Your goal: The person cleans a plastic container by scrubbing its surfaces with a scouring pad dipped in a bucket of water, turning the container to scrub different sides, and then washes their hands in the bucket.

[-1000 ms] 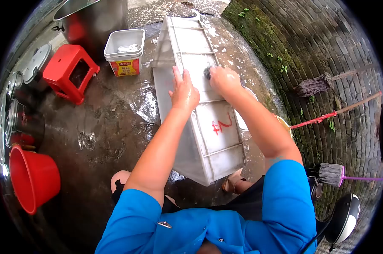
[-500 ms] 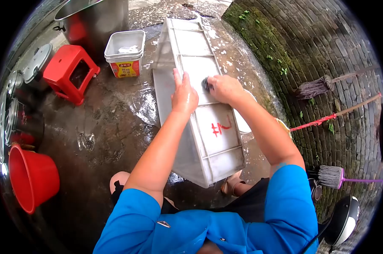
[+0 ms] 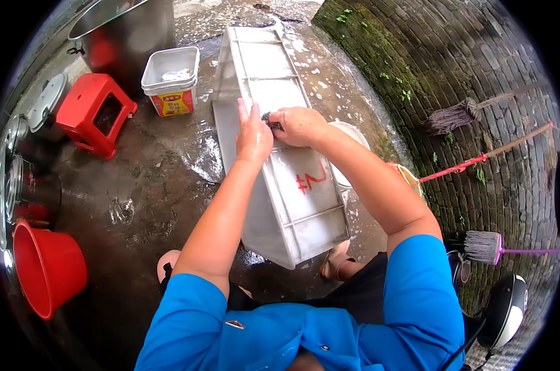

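We find, nearest the person, the low end of a long translucent crate (image 3: pixel 285 170), which rests on the wet floor (image 3: pixel 150 213) in front of the body, one sandalled foot (image 3: pixel 336 260) close by its near right corner. A little farther along, a red marking (image 3: pixel 303 183) shows on one ribbed panel. Beyond that, both hands are at about the middle of the crate. The left hand (image 3: pixel 254 133) has its grip open, fingers extended along the left edge and holding nothing that we can see. The right hand (image 3: pixel 298 125) has its grip closed on a dark scouring pad (image 3: pixel 271 120), just beside the left fingers; whether they touch, we cannot tell. We judge the step in hand to be scrubbing: it is best done with the left palm bracing the edge, the pad pressed flat, strokes carried into the corners along the ribs, and the left fingertips clear of its path. As to orientation, the long axis runs from near to far, the far end leaning somewhat left, with the ribbed face turned upward and slightly right. Farther off, to the left, we record a lidless plastic tub (image 3: pixel 173 102), well apart from the crate.
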Available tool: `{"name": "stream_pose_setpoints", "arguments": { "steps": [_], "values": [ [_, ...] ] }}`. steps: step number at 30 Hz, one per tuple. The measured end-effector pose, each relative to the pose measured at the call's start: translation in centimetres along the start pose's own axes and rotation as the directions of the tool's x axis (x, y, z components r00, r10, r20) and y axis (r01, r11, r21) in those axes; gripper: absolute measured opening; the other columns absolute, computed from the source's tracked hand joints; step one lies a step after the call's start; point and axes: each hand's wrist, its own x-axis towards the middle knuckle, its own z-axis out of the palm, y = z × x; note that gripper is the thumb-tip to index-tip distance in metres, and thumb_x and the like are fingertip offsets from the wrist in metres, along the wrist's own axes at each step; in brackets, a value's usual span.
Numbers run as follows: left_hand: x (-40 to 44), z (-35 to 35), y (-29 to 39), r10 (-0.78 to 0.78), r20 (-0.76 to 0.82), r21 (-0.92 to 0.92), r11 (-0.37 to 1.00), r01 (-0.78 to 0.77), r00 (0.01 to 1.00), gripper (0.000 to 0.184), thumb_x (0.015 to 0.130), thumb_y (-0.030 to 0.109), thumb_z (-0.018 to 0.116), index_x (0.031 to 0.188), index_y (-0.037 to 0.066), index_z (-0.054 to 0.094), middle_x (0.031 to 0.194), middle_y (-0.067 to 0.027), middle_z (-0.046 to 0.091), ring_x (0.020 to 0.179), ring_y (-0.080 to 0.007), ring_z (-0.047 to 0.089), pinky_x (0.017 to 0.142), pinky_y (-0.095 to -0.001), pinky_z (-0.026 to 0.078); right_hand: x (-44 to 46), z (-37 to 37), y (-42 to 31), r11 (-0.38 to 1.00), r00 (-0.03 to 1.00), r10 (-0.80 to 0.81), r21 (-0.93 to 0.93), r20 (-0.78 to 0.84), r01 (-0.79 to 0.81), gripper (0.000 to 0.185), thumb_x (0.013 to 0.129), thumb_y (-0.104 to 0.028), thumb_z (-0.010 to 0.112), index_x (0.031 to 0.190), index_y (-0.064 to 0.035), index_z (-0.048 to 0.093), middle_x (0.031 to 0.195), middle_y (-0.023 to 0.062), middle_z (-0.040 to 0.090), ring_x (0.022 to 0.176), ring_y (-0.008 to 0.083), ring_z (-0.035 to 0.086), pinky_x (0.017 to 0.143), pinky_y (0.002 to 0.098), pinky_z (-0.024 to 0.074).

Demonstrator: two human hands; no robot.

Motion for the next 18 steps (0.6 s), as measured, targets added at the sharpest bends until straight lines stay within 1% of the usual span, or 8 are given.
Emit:
{"name": "stream_pose_setpoints", "arguments": {
  "steps": [2,4,7,9,12,16,17,18],
  "values": [
    [0.1,0.1,-0.4,0.024,-0.031,-0.059,0.998,-0.026,0.999,0.05,0.09,0.009,0.043,0.14,0.004,0.038,0.154,-0.0221,0.012,0.131,-0.0375,0.039,0.1,-0.0522,0.038,-0.7,-1.0,-0.9,0.999,1.0,0.014,0.034,0.024,-0.015,0.03,0.083,-0.029,0.057,0.11,-0.019,0.066,0.098,0.0121,0.069,0.094,0.0317,0.065,0.084,0.0428,0.0512],
    [0.0,-0.4,-0.3,0.06,-0.056,-0.08,0.995,-0.064,0.997,0.049,0.091,0.009,0.042,0.139,0.004,0.039,0.154,-0.022,0.014,0.131,-0.0373,0.039,0.101,-0.0518,0.038,-0.7,-1.7,-1.1,0.997,0.966,0.035,0.056,0.255,-0.051,0.031,0.083,-0.03,0.056,0.11,-0.0177,0.067,0.099,0.0127,0.069,0.094,0.0318,0.065,0.085,0.0423,0.0506],
    [-0.2,-0.3,-0.1,-0.023,0.005,-0.091,0.996,0.023,1.0,0.047,0.092,0.008,0.04,0.139,0.006,0.041,0.154,-0.021,0.017,0.134,-0.0368,0.036,0.103,-0.0501,0.036,-2.3,-1.9,-0.7,1.0,0.977,-0.02,-0.006,0.213,0.022,0.031,0.081,-0.028,0.056,0.107,-0.0136,0.066,0.092,0.0131,0.069,0.089,0.0334,0.065,0.081,0.0423,0.0513],
    [0.2,0.0,-0.8,-0.028,-0.024,-0.039,0.999,0.027,0.999,0.047,0.093,0.009,0.04,0.14,0.009,0.041,0.154,-0.0188,0.018,0.135,-0.036,0.035,0.105,-0.0485,0.035,-2.2,-1.7,1.1,0.998,0.973,-0.003,-0.062,0.232,0.017,0.034,0.081,-0.027,0.054,0.109,-0.0133,0.066,0.096,0.0125,0.069,0.092,0.0323,0.065,0.083,0.0418,0.0511],
    [0.1,-0.4,-0.2,-0.044,-0.013,-0.027,0.999,0.043,0.999,0.046,0.093,0.008,0.04,0.14,0.009,0.042,0.155,-0.0181,0.018,0.135,-0.0353,0.034,0.105,-0.0478,0.035,-2.5,-2.5,2.4,0.982,0.934,0.146,-0.165,0.327,-0.096,0.033,0.082,-0.026,0.054,0.111,-0.0167,0.067,0.104,0.0112,0.068,0.1,0.0285,0.064,0.087,0.0411,0.0504],
    [-0.2,-0.5,0.3,-0.04,-0.05,-0.059,0.998,0.037,0.998,0.047,0.091,0.006,0.039,0.138,0.008,0.044,0.154,-0.0192,0.019,0.133,-0.0365,0.038,0.105,-0.0416,0.037,-2.9,-2.0,-0.3,0.998,0.968,0.06,-0.046,0.243,-0.05,0.031,0.08,-0.026,0.055,0.106,-0.013,0.067,0.101,0.0123,0.069,0.097,0.0293,0.065,0.084,0.0418,0.0513],
    [0.0,-0.5,0.5,-0.038,-0.048,-0.061,0.998,0.035,0.998,0.047,0.091,0.006,0.039,0.138,0.008,0.044,0.154,-0.0192,0.019,0.133,-0.0365,0.038,0.105,-0.0416,0.037,-3.2,-1.6,-1.1,1.0,0.979,0.008,0.009,0.203,-0.01,0.028,0.081,-0.025,0.056,0.104,-0.0124,0.067,0.098,0.0126,0.068,0.094,0.0301,0.066,0.082,0.042,0.0521],
    [0.0,-0.6,0.4,-0.042,-0.041,-0.038,0.998,0.04,0.998,0.049,0.09,0.004,0.039,0.139,0.008,0.043,0.154,-0.0197,0.02,0.132,-0.0368,0.039,0.105,-0.0398,0.037,-4.1,-0.8,-2.0,1.0,0.994,-0.015,-0.014,0.104,0.017,0.026,0.08,-0.023,0.057,0.102,-0.0119,0.065,0.096,0.0118,0.067,0.091,0.0304,0.065,0.079,0.042,0.0525]
  ]
}}
